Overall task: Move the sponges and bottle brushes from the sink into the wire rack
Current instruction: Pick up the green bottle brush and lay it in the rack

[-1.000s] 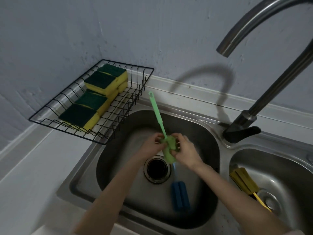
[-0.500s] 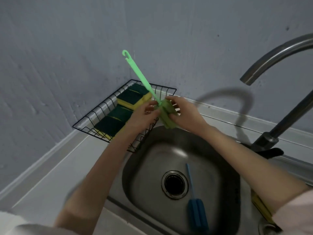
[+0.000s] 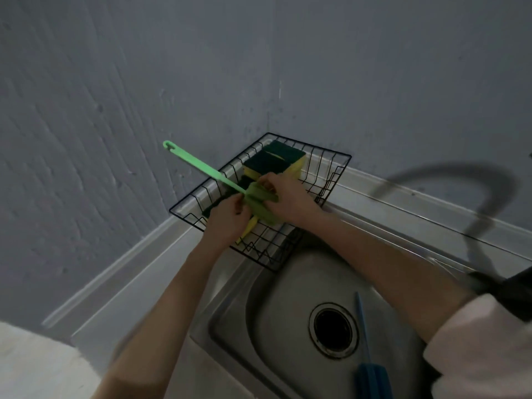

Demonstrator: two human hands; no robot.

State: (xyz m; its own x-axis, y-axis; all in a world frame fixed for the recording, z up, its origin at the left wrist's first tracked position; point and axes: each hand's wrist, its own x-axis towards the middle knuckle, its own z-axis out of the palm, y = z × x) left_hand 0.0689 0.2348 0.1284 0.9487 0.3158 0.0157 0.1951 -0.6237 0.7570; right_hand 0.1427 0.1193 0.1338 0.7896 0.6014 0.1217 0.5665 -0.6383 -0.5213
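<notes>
While a grey, rough-plastered wall (image 3: 288, 67) fills the upper view, a stainless steel sink basin (image 3: 276, 298) with a round drain sits low right. At the sink's back left corner, against the wall, stands a black wire rack (image 3: 331, 174) holding yellow sponges with dark green scouring tops (image 3: 273, 162). Over the rack, both hands grip the sponge head of a green long-handled bottle brush (image 3: 201, 165): the left hand (image 3: 227, 217) grasps the head from below, the right hand (image 3: 288, 197) pinches it from the right. Its handle slants up left, hooked end toward the wall. A blue bottle brush (image 3: 371, 378) lies in the basin beside the drain. No brand, label or writing is legible anywhere.
</notes>
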